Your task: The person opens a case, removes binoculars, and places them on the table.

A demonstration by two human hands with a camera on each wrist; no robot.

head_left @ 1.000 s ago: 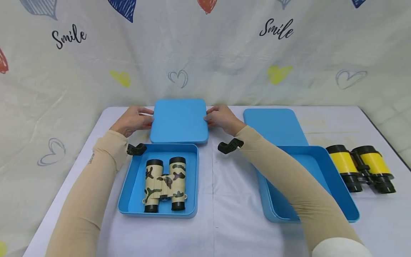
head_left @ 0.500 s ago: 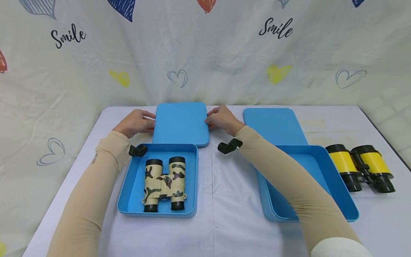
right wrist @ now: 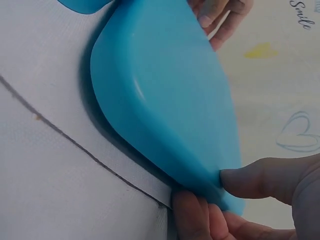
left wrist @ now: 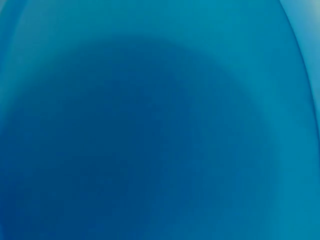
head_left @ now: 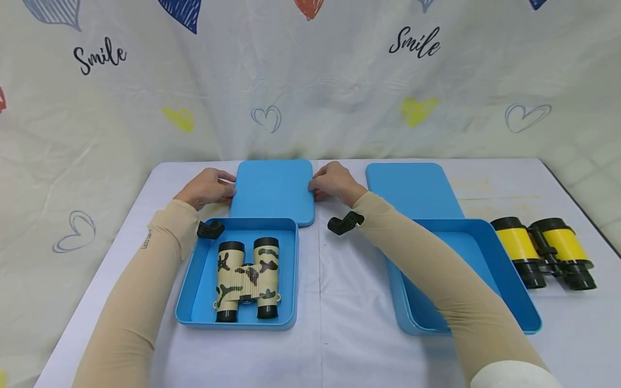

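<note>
A blue lid (head_left: 274, 191) is held by its two sides behind the left blue box. My left hand (head_left: 206, 187) grips its left edge, and my right hand (head_left: 338, 182) pinches its right edge. In the right wrist view the right thumb (right wrist: 255, 177) presses the lid's top while the fingers curl underneath. Camouflage binoculars (head_left: 247, 280) lie inside the open blue box (head_left: 194, 310), below the lid in the head view. Only blurred blue plastic fills the left wrist view.
On the right stands a second blue box (head_left: 526, 318), partly covered by my right forearm. Another blue lid (head_left: 412, 188) lies behind it. Yellow and black binoculars (head_left: 543, 250) rest beside that box. A printed cloth (head_left: 339, 81) hangs behind the table.
The lid has come down at its back edge and slid a little toward the box. My left hand has shifted slightly right and down with it; the right hand has barely moved.
</note>
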